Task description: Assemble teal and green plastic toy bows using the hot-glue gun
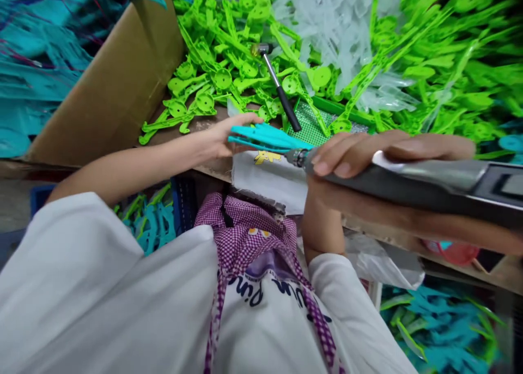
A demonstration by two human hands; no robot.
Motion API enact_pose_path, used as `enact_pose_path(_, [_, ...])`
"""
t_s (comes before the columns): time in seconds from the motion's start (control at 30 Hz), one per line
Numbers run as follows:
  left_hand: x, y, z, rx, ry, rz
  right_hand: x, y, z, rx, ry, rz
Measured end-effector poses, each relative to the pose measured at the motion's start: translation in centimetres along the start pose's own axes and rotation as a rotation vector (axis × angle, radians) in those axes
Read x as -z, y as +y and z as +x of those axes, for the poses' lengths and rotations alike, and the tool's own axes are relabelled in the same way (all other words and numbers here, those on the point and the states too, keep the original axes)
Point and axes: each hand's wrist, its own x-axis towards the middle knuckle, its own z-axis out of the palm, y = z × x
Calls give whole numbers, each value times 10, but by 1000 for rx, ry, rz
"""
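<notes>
Grey tool (429, 191), rear cut off, points at turquoise piece (273, 137), contact unclear.

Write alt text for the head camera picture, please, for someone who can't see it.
A person's left hand holds a turquoise plastic piece while the right hand points a grey handheld tool at it. Behind, a hammer lies on heaped bright green parts beside a cardboard box.

- From here I see a brown workbench (219, 168), its front edge partly covered by a white cloth (261, 179).
- On it I make out heaped green plastic pieces (223, 79), a green perforated tray (309, 124) and, at left, a cardboard box (110, 79).
</notes>
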Motion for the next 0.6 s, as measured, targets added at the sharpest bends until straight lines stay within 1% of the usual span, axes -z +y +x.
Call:
enact_pose_path(0.07, [-1,2,0,-19,30,8,-10,10,1,261,128,25])
enact_pose_path(0.1, [-1,1,-1,-26,41,12,-15,19,1,337,174,28])
enact_pose_path(0.13, [-1,1,-1,-30,47,16,-17,28,0,343,189,20])
enact_pose_path(0.17, [-2,0,-1,-33,47,18,-18,37,-1,296,177,5])
enact_pose_path(0.23, [-2,-1,-2,-40,40,12,-16,54,-5,151,119,-30])
enact_pose_path(0.3, [-4,-2,-3,-44,44,0,-13,66,-9,55,103,-69])
enact_pose_path(0.37, [-6,-1,-5,-48,67,-7,-13,74,-12,38,139,-120])
enact_pose_path(0.47, [-8,0,-6,-45,102,-8,-20,79,-16,89,204,-174])
enact_pose_path(0.53, [-9,0,-5,-47,88,-26,-23,78,-18,126,234,-162])
enact_pose_path(0.57, [-9,-1,-4,-54,76,-42,-23,76,-19,118,237,-158])
enact_pose_path(0.6, [-8,-2,-2,-62,62,-58,-23,74,-20,66,211,-165])
